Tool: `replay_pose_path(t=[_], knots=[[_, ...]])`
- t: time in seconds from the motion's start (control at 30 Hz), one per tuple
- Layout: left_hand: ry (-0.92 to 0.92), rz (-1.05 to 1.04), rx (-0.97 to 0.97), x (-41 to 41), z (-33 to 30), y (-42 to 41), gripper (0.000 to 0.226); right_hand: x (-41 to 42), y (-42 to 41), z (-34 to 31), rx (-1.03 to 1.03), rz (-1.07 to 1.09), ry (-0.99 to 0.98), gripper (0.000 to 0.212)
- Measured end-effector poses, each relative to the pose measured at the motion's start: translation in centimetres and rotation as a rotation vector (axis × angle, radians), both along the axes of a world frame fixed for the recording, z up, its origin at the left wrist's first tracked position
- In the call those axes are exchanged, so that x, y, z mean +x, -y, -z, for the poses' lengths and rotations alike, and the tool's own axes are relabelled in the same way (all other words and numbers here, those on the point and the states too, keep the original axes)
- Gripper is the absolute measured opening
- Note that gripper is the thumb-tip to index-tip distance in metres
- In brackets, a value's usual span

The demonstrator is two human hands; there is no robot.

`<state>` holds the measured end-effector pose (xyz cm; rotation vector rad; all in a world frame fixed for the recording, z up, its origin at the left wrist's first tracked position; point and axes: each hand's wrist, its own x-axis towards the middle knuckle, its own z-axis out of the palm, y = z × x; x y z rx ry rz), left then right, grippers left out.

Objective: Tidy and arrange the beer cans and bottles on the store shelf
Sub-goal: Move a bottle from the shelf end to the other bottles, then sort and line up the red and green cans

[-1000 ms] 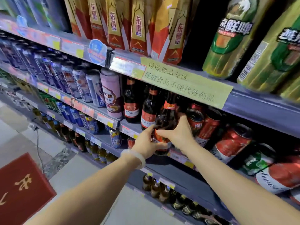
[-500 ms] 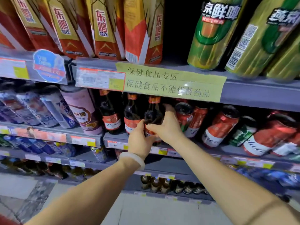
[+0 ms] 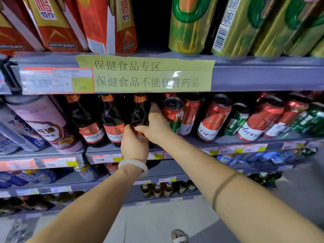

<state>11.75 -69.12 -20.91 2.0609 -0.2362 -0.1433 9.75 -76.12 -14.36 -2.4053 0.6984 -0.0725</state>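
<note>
Three dark brown beer bottles with red labels stand in a row on the middle shelf [image 3: 228, 143]. Both of my hands are on the rightmost bottle [image 3: 140, 109]. My left hand [image 3: 134, 143], with a white bangle at the wrist, grips its lower body from the front. My right hand [image 3: 155, 124] wraps its right side, fingers reaching behind it. The other two bottles [image 3: 112, 118] [image 3: 82, 116] stand just to its left. Red beer cans [image 3: 214, 118] and a green can [image 3: 236, 118] stand to the right.
A pink-and-white can [image 3: 45, 123] and blue-white cans stand left of the bottles. The upper shelf carries red-gold cartons [image 3: 57, 23], tall green-gold cans [image 3: 191, 25] and a yellow paper sign [image 3: 145, 73]. Lower shelves hold more cans and bottles [image 3: 157, 189]. Grey floor lies below.
The view has swung right and closer to the shelf. Both hands stay on the same bottle, which now stands upright in line beside the other two.
</note>
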Motion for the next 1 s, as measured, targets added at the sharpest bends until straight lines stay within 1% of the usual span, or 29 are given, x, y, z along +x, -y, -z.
replay_pose_path(t=[0.07,0.13,0.2,0.27,0.33,0.4,0.43,0.5,0.53,0.6,0.63,0.7,0.73,0.8,0.9,1.0], knots=[[-0.005,-0.018,0.017,0.2,0.1,0.2,0.033,0.4,-0.1,0.1,-0.068,0.011,-0.042,0.079],[-0.001,-0.044,0.008,0.3,0.2,0.2,0.029,0.5,-0.3,0.2,-0.134,0.028,-0.058,0.080],[-0.006,-0.053,-0.016,0.2,0.1,0.1,0.028,0.2,-0.4,0.0,-0.201,0.025,-0.074,0.069],[-0.017,-0.044,-0.048,-0.1,-0.1,0.1,0.027,-0.6,-0.2,-0.4,-0.257,0.010,-0.037,0.057],[-0.054,-0.046,-0.093,-0.4,-0.4,0.2,0.031,-2.0,0.3,-0.7,-0.226,-0.004,0.054,0.042],[-0.123,-0.097,-0.146,-0.4,-0.5,0.4,0.044,-3.8,1.0,-0.3,-0.164,0.026,0.133,0.030],[-0.150,-0.131,-0.167,-0.5,-0.2,0.4,0.048,-4.7,1.4,0.3,-0.141,0.070,0.152,0.026],[-0.168,-0.140,-0.168,-1.3,0.4,0.4,0.047,-6.5,2.5,1.6,-0.098,0.203,0.164,0.021],[-0.161,-0.101,-0.161,-2.0,0.7,0.5,0.046,-7.2,3.0,2.4,-0.059,0.275,0.169,0.023],[-0.145,0.051,-0.156,-3.5,1.1,1.0,0.046,-8.0,3.8,3.5,0.050,0.376,0.176,0.040],[-0.158,0.144,-0.151,-4.0,1.5,1.4,0.052,-8.0,4.0,3.7,0.112,0.403,0.183,0.052],[-0.175,0.299,-0.143,-4.0,2.0,2.5,0.073,-7.4,4.3,3.7,0.237,0.436,0.226,0.076],[-0.163,0.337,-0.143,-3.8,2.3,3.0,0.081,-7.0,4.4,3.7,0.267,0.448,0.253,0.082],[-0.130,0.354,-0.144,-3.1,2.7,4.0,0.085,-6.0,4.1,3.4,0.261,0.484,0.282,0.080],[-0.073,0.335,-0.180,-3.2,2.7,4.8,0.065,-4.8,3.4,3.3,0.211,0.554,0.270,0.068],[-0.045,0.307,-0.224,-3.3,2.7,5.1,0.059,-4.5,3.0,3.6,0.200,0.565,0.286,0.061]])
